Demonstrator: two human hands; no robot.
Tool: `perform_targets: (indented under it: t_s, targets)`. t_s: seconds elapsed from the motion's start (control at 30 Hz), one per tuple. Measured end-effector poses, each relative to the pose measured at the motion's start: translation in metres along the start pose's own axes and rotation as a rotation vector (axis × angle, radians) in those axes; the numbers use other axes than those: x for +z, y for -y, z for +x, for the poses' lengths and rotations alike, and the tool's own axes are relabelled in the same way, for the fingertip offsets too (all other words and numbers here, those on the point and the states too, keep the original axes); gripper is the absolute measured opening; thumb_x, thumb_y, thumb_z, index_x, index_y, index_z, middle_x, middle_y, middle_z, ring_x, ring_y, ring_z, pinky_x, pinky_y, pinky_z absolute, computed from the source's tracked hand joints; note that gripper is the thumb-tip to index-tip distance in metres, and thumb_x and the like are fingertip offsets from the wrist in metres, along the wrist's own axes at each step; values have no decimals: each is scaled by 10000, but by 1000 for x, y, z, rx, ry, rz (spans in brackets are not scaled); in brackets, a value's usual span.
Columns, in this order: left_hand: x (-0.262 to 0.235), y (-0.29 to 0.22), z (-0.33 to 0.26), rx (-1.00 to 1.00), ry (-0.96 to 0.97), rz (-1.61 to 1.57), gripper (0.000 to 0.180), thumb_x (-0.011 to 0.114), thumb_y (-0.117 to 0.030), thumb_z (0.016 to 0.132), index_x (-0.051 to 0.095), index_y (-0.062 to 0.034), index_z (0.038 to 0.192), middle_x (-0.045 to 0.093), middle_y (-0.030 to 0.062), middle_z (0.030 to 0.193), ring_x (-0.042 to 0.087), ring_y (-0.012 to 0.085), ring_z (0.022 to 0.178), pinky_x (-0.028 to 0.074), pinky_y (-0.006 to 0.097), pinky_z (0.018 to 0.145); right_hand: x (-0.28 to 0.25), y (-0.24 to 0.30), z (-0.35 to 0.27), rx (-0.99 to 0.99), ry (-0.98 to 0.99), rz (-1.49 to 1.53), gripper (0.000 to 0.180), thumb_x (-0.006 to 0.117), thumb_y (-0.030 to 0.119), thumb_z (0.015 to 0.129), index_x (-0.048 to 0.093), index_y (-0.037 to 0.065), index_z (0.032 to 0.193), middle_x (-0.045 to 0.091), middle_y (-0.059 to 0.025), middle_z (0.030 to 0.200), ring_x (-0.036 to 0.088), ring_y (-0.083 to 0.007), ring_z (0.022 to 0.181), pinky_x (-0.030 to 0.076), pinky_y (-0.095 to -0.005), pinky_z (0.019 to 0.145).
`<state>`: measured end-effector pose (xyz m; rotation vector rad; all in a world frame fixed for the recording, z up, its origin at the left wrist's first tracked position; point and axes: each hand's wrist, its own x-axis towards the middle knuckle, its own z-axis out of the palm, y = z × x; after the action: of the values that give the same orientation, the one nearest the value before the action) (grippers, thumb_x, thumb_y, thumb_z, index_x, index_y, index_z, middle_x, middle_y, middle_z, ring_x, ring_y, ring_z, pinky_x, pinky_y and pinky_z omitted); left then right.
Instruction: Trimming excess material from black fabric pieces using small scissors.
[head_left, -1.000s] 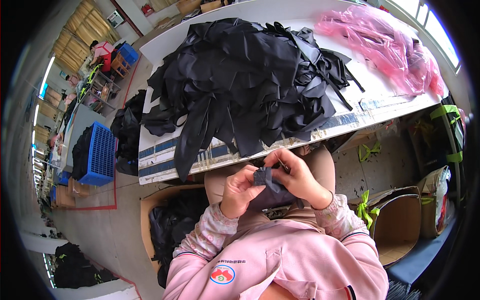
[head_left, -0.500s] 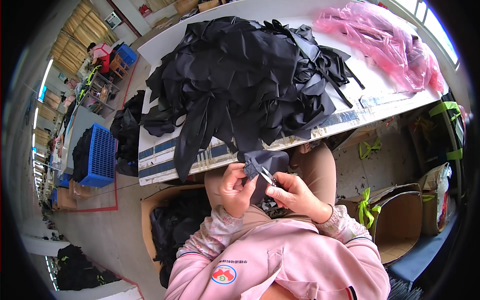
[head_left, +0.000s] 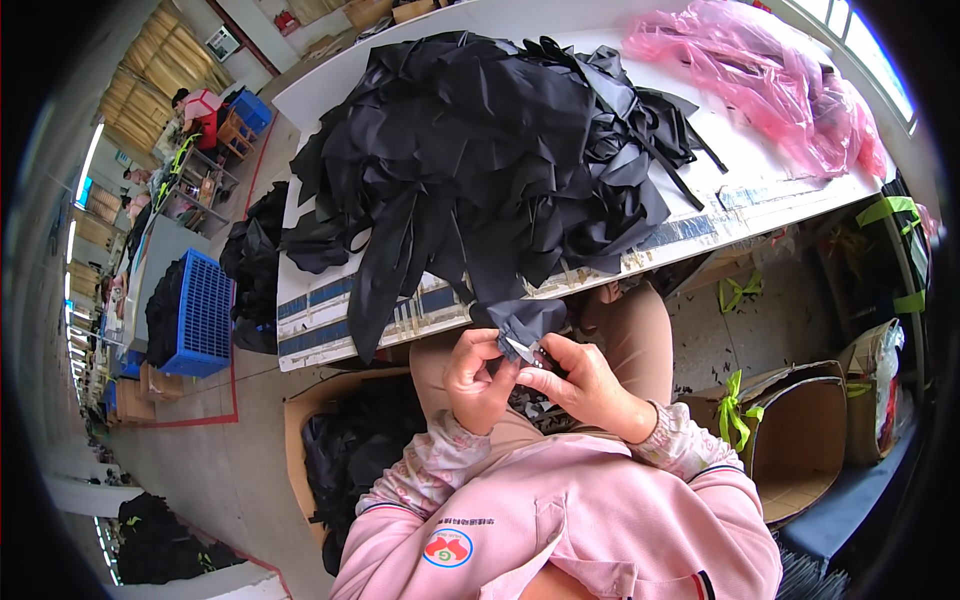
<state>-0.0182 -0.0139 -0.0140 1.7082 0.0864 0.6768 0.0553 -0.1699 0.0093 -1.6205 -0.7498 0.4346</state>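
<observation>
Cloth lies pinched in left hand, right hand beside it apparently gripping snips.

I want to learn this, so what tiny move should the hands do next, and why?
Perhaps one small, careful snip: the left hand pinches the black cloth, and the right hand holds small scissors with their blades at the cloth, very near the left hand.
</observation>
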Motion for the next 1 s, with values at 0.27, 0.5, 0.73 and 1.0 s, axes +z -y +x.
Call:
perform_targets:
  t_s: [0.27,0.5,0.73,1.0]
  targets:
    - [2,-2,2,76,14,49,173,724,37,744,619,17,879,620,116,1012,591,127,781,448,227,605,-4,2,-1,6,17,-50,320,682,254,895,514,0,797,434,-42,564,352,-90,550,356,-277,460]
    - [0,-4,2,73,37,57,166,725,44,738,630,21,872,628,132,1007,604,144,792,458,232,617,-6,7,-1,-39,4,-63,309,673,245,902,524,4,777,433,-25,542,370,-68,527,346,-276,448]
    - [-2,-6,5,57,130,28,151,692,72,753,648,26,890,630,136,1014,612,159,840,477,246,687,-11,7,-3,69,24,17,338,682,256,892,528,-25,781,400,-101,554,327,-121,534,347,-316,449]
    - [-12,2,15,-84,287,-287,144,639,118,800,612,72,934,571,106,1062,617,165,956,495,261,845,-31,5,1,59,142,11,382,698,300,880,534,-32,785,395,-52,572,327,-93,573,338,-307,470]
